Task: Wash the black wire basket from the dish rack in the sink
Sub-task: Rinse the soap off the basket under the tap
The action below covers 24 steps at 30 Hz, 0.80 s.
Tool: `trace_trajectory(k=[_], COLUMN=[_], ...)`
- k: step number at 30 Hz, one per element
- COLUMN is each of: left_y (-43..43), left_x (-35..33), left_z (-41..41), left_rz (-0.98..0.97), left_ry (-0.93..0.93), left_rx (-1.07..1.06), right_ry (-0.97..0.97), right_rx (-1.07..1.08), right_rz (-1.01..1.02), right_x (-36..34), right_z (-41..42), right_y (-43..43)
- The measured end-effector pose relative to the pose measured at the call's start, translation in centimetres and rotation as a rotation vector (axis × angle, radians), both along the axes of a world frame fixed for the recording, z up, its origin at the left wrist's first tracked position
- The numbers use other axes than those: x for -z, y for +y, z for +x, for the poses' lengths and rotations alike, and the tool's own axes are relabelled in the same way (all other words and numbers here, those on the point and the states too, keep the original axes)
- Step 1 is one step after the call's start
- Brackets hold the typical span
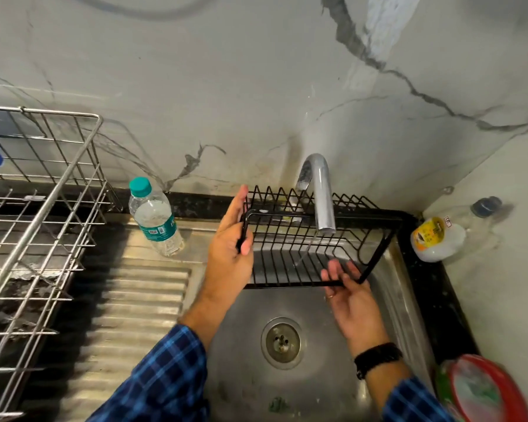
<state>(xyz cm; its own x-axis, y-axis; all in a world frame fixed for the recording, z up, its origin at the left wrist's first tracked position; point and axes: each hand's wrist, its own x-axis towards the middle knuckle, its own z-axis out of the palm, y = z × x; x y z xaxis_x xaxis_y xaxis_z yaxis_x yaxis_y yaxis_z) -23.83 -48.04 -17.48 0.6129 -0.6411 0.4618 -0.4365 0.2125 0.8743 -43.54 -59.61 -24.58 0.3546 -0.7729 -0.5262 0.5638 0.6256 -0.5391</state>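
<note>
Steel sink is the work area. The black wire basket is held over the back half of the basin, directly under the tap. A thin stream of water falls through its wires. Whether its far edge rests on the back rim cannot be confirmed.

Handling, as judged:
- Weight: light. It is open wire with no solid panels.
- Stiffness: rigid. The thick frame rails should not flex, but the thin cross wires may bend if squeezed.
- Surface: coated and wet, so likely slippery.
- Hold points: the thick end frames and the corners. Avoid the row of pointed wire peaks along the back.

Current hold:
- Left hand: fingers run up the outside of the left end frame, and the thumb is folded over the frame bar. This hand grips the basket.
- Right hand: palm up, fingers spread and nearly straight, touching the wires at the front right corner. No closed grip is seen.

Count:
- Sink: one.
- Steel dish rack: one, at the left.
- Basket: one.
- Hands: two.
- Tap: one.
- Bottles: two. A clear water bottle stands on the ribbed draining board. A white bottle lies on the tabletop at the right.
- Red-rimmed round item: one, type unclear.
- Drain: one.
</note>
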Motion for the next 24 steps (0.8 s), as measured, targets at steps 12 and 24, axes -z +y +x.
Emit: trace_trajectory(k=[12,24], left_y=[-4.9,-6.0], left_x=[4.9,5.0], left_z=[-2.5,-6.3], left_rz=[0.388,0.588], left_ry=[0.454,0.691], left_rx=[0.121,0.257], right_ry=[-0.083,-0.058], right_rx=[0.08,0.003], right_rz=[-0.288,-0.599], right_x=[-5.3,-10.3], right_z=[-6.3,-9.0], right_y=[-2.0,-0.4])
